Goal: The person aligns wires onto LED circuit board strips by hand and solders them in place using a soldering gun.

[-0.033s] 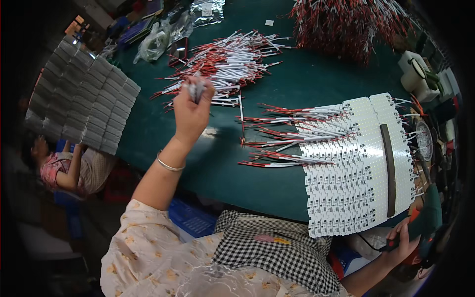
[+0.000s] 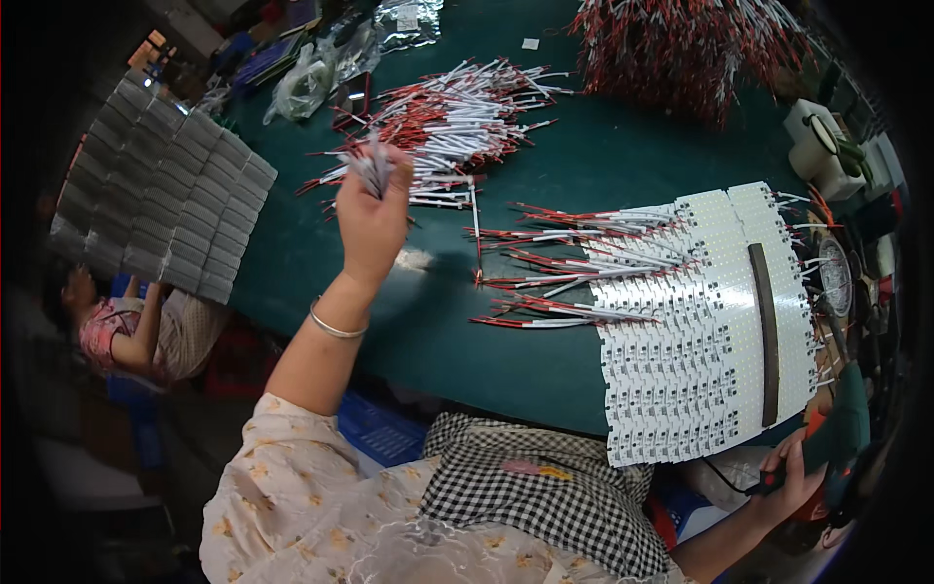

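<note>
My left hand (image 2: pixel 374 219) is closed around a blurred bunch of thin white wires (image 2: pixel 370 167), raised in front of a heap of red and white wires (image 2: pixel 452 117) on the table. To the right lie overlapping white circuit boards (image 2: pixel 671 389), with several bundles of red and white wires (image 2: pixel 584 258) resting across their left edge. A dark strip (image 2: pixel 766 336) lies over the boards. At the lower right my right hand (image 2: pixel 786 487) is wrapped round the handle of a dark green power tool (image 2: pixel 844 428), partly lost in the dark rim.
A large hanging mass of red and white wires (image 2: pixel 686 49) is at the far right of the green table (image 2: pixel 467 375). Stacked grey boards (image 2: pixel 161 185) stand at the left, beside another person (image 2: pixel 146 336). Clear plastic bags (image 2: pixel 306 83) lie at the back left.
My left hand has shifted slightly left, and the bunch of wires in it has tilted. The right hand and the tool have hardly moved.
</note>
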`<state>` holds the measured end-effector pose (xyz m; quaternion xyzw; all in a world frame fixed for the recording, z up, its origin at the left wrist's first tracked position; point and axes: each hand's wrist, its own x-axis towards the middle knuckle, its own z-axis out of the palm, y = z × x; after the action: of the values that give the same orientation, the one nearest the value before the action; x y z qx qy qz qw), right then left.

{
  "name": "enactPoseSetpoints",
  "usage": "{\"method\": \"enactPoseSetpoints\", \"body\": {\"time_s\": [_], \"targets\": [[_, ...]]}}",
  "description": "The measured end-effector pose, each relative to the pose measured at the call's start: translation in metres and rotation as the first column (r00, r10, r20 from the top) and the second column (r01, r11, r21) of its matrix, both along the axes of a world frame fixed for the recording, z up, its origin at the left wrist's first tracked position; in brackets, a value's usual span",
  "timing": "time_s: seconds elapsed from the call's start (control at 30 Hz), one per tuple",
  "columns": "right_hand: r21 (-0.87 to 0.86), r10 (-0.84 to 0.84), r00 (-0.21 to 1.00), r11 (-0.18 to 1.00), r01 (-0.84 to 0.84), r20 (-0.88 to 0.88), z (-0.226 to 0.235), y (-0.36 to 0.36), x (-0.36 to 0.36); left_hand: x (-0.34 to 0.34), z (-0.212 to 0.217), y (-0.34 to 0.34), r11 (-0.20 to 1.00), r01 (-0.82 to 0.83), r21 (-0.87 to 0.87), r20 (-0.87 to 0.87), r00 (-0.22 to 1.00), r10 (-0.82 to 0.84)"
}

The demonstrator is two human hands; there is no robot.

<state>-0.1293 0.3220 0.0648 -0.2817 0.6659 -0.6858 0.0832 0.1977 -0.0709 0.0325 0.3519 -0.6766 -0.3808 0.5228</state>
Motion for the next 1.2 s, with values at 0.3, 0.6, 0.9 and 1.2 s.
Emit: {"method": "enactPoseSetpoints", "body": {"time_s": [0.3, 0.6, 0.9, 1.2], "targets": [[-0.012, 0.045, 0.999, 0.999, -0.045, -0.013, 0.004, -0.003, 0.007, -0.012, -0.023, 0.030, 0.989, 0.056, 0.134, -0.201, 0.979, -0.028], [-0.018, 0.058, 0.998, 0.998, -0.058, 0.036, 0.006, 0.002, 0.012, -0.041, 0.011, 0.039, 0.796, 0.458, 0.395, -0.392, 0.868, -0.305], [-0.062, 0.115, 0.971, 0.993, -0.104, 0.208, 0.006, 0.003, 0.023, -0.106, 0.021, 0.077, 0.805, 0.459, 0.377, -0.040, 0.876, -0.481], [-0.043, 0.108, 0.905, 0.994, -0.099, 0.411, -0.005, 0.020, 0.041, -0.145, -0.002, 0.111, 0.569, 0.744, -0.350, 0.637, 0.635, -0.438]]}}
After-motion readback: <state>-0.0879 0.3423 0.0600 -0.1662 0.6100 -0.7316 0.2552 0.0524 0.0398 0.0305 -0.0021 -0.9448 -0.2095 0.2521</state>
